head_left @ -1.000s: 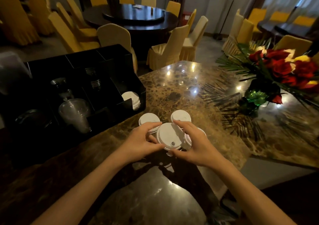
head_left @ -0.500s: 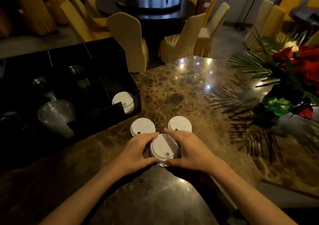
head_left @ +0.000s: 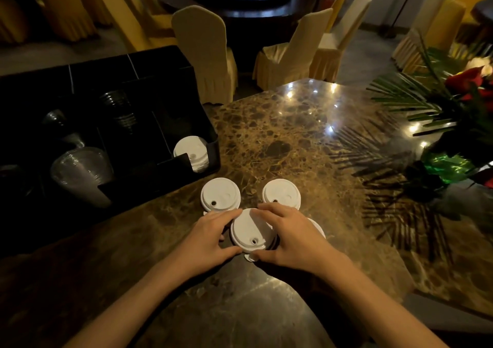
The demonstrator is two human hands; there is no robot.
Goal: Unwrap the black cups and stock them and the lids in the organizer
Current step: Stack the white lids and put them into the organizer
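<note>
Fingers (head_left: 226,215) of both hands curled round smooth round white lid stack (head_left: 249,231) on glossy marble table (head_left: 306,139).

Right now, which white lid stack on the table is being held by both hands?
The nearest lid stack, gripped between the left hand and right hand. The two stacks behind it sit untouched.

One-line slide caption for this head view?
Both hands hold a stack of white plastic lids on the marble table beside the black organizer.

Glossy marble table (head_left: 306,139), plastic lids (head_left: 249,230)
</note>
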